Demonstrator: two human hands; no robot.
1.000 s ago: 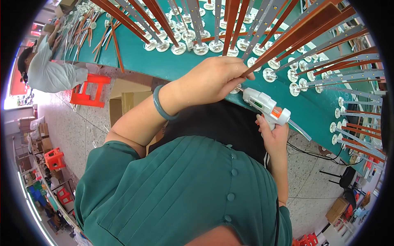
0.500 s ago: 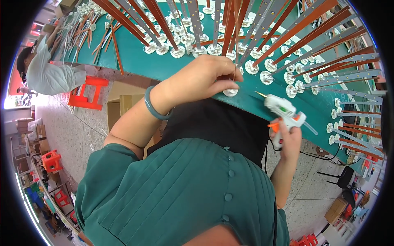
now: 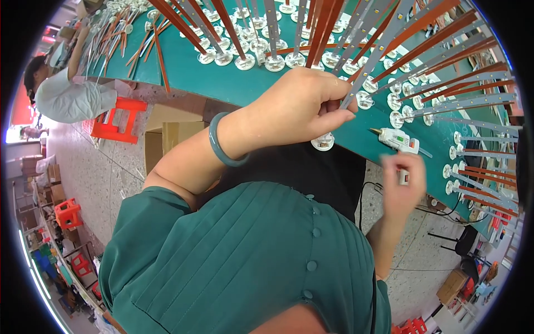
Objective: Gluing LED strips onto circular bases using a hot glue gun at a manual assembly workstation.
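My left hand (image 3: 311, 106) is closed on a grey LED strip (image 3: 370, 64), pinching it low down between thumb and fingers. The strip leans toward the far right. In line with it, a round white base (image 3: 322, 141) shows just below my thumb, at the near table edge; the joint between them is hidden by the hand. My right hand (image 3: 405, 181), blurred by motion, has its fingers curled round the handle of a white hot glue gun (image 3: 396, 139). The gun's nozzle points left, over the table's near edge.
Many brown and grey strips on white bases (image 3: 275, 62) stand across the green table (image 3: 222, 83). Loose strips (image 3: 114, 47) lie at the far left, where another person (image 3: 69, 92) works. A red stool (image 3: 119, 119) and a cardboard box (image 3: 178, 136) stand on the floor.
My left hand has moved slightly right with the strip, which now shows its grey LED face and leans right. My right hand and the glue gun have moved right; the gun's tilt is flatter.
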